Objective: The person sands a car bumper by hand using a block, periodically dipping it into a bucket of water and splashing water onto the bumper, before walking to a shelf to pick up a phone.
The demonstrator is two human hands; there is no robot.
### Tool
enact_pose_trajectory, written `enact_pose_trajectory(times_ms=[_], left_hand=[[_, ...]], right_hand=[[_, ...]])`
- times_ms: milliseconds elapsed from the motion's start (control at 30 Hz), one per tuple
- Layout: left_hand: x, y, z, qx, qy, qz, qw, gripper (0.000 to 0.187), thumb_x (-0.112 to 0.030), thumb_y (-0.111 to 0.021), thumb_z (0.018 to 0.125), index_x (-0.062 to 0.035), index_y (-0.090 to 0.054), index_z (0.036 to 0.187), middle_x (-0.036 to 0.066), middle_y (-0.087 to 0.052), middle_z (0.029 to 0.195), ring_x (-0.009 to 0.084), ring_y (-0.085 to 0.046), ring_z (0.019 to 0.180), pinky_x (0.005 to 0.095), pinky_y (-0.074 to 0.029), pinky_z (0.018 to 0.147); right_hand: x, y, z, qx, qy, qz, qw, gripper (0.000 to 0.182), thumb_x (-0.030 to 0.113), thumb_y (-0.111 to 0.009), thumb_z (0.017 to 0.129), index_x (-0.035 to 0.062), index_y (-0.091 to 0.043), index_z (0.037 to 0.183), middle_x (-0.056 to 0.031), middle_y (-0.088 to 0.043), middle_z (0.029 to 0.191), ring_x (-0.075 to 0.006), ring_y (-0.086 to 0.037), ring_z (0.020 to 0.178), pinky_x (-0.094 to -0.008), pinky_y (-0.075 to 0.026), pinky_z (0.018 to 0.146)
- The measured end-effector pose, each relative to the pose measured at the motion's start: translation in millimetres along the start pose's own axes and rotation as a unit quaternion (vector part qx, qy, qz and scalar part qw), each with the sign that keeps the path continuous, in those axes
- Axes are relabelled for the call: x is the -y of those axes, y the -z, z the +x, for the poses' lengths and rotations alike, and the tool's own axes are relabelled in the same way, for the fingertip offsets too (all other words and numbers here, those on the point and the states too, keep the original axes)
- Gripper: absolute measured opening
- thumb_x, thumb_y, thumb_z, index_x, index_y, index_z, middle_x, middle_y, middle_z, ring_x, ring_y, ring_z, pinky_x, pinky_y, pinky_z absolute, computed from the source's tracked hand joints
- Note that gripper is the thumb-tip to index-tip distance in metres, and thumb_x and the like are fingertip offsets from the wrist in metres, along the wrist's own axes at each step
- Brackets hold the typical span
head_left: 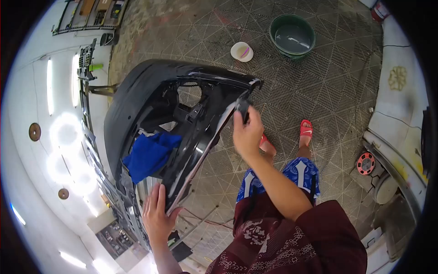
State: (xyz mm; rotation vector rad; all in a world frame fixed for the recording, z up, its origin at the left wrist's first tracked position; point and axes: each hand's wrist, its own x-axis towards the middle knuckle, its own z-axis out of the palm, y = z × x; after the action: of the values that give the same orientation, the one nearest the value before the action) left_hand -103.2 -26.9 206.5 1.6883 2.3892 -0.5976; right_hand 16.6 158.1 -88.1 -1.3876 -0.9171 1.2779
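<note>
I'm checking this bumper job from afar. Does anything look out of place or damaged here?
One oddity: a blue cloth sits bunched inside the black bumper, loose in its hollow. The left hand steadies the lower edge; the right hand grips the upper end. No cracks show, and the green basin stands upright, unspilled.

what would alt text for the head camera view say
A person holds a black car bumper up on edge, the left hand flat on its lower edge and the right hand gripping its upper corner. A blue cloth lies inside it; a green basin stands on the grid floor.
</note>
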Motion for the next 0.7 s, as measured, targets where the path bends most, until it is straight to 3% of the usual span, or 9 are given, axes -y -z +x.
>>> enact_pose_trajectory(times_ms=[33, 133, 233, 300, 433, 567, 600, 633, 700], left_hand=[[5.4, -3.1, 0.1, -0.004, -0.007, -0.005, 1.000, 0.090, -0.028, -0.093, 0.072, -0.0072, -0.057, 0.153, 0.016, -0.060, 0.156, 0.0421, -0.063, 0.133, 0.0524, -0.053, 0.108], [10.9, -0.9, -2.6, 0.006, -0.032, -0.017, 0.999, 0.083, 0.006, -0.073, 0.073, -0.0071, -0.058, 0.153, 0.018, -0.059, 0.156, 0.0413, -0.071, 0.121, 0.0482, -0.062, 0.093], [11.7, 1.4, -2.8, 0.004, -0.031, -0.027, 0.999, 0.089, 0.009, -0.072, 0.068, -0.0084, -0.058, 0.154, 0.019, -0.060, 0.156, 0.0413, -0.070, 0.122, 0.0466, -0.061, 0.097], [11.8, -4.2, -7.4, -0.004, -0.043, -0.030, 0.999, 0.087, 0.009, -0.070, 0.069, -0.0084, -0.058, 0.154, 0.018, -0.060, 0.155, 0.0414, -0.071, 0.121, 0.0470, -0.061, 0.095], [18.2, -8.6, -5.0, -0.011, -0.043, -0.030, 0.999, 0.087, 0.007, -0.070, 0.070, -0.0076, -0.057, 0.154, 0.020, -0.059, 0.155, 0.0424, -0.071, 0.118, 0.0479, -0.061, 0.090], [16.8, -5.3, -6.8, -0.007, -0.064, -0.028, 0.998, 0.092, 0.006, -0.070, 0.069, -0.0083, -0.053, 0.158, 0.020, -0.058, 0.157, 0.0427, -0.070, 0.120, 0.0495, -0.060, 0.092], [20.8, -6.2, -8.6, -0.010, -0.068, -0.026, 0.997, 0.092, 0.006, -0.070, 0.069, -0.0083, -0.052, 0.158, 0.020, -0.058, 0.156, 0.0429, -0.070, 0.120, 0.0497, -0.060, 0.092], [21.4, -7.8, -8.3, -0.013, -0.069, -0.025, 0.997, 0.093, 0.006, -0.070, 0.069, -0.0082, -0.052, 0.159, 0.020, -0.059, 0.156, 0.0430, -0.070, 0.119, 0.0500, -0.060, 0.092], [16.1, -7.0, -5.1, -0.010, -0.065, -0.023, 0.998, 0.092, 0.006, -0.070, 0.069, -0.0079, -0.053, 0.158, 0.020, -0.059, 0.156, 0.0431, -0.071, 0.119, 0.0500, -0.060, 0.092]], right_hand=[[-16.8, 1.6, 24.4, 0.002, -0.003, -0.044, 0.999, 0.035, 0.019, -0.073, 0.099, -0.0005, -0.070, 0.127, -0.0216, -0.069, 0.107, -0.0418, -0.070, 0.093, -0.0477, -0.055, 0.082], [-5.9, -3.5, 17.4, -0.027, 0.020, -0.107, 0.994, 0.032, 0.020, -0.073, 0.099, -0.0004, -0.072, 0.123, -0.0216, -0.070, 0.106, -0.0411, -0.070, 0.092, -0.0473, -0.055, 0.081], [-2.7, -9.6, 4.6, -0.079, 0.065, -0.078, 0.992, 0.029, 0.021, -0.072, 0.100, -0.0001, -0.074, 0.119, -0.0215, -0.071, 0.103, -0.0410, -0.070, 0.093, -0.0479, -0.055, 0.082], [-15.4, -1.2, 33.3, -0.031, -0.005, -0.111, 0.993, 0.028, 0.020, -0.072, 0.099, -0.0012, -0.074, 0.116, -0.0220, -0.071, 0.100, -0.0419, -0.070, 0.093, -0.0489, -0.055, 0.082], [-0.9, -11.7, -3.7, -0.094, 0.094, -0.079, 0.988, 0.027, 0.022, -0.071, 0.099, -0.0007, -0.074, 0.113, -0.0230, -0.071, 0.101, -0.0430, -0.070, 0.093, -0.0502, -0.054, 0.082], [-37.9, -11.3, 30.0, -0.081, -0.008, -0.126, 0.989, 0.028, 0.023, -0.073, 0.098, -0.0007, -0.073, 0.113, -0.0234, -0.070, 0.100, -0.0458, -0.069, 0.094, -0.0512, -0.054, 0.082], [-27.3, -12.7, 20.2, -0.104, 0.060, -0.141, 0.983, 0.029, 0.023, -0.073, 0.098, -0.0007, -0.072, 0.114, -0.0241, -0.069, 0.101, -0.0460, -0.069, 0.095, -0.0515, -0.054, 0.082], [-11.8, -16.8, 4.2, -0.120, 0.059, -0.157, 0.979, 0.028, 0.023, -0.072, 0.098, 0.0004, -0.072, 0.115, -0.0237, -0.069, 0.102, -0.0453, -0.069, 0.094, -0.0517, -0.054, 0.082], [-2.5, -25.1, -15.7, -0.147, 0.083, -0.056, 0.984, 0.028, 0.023, -0.072, 0.098, 0.0013, -0.072, 0.116, -0.0218, -0.068, 0.100, -0.0442, -0.068, 0.091, -0.0523, -0.054, 0.083]])
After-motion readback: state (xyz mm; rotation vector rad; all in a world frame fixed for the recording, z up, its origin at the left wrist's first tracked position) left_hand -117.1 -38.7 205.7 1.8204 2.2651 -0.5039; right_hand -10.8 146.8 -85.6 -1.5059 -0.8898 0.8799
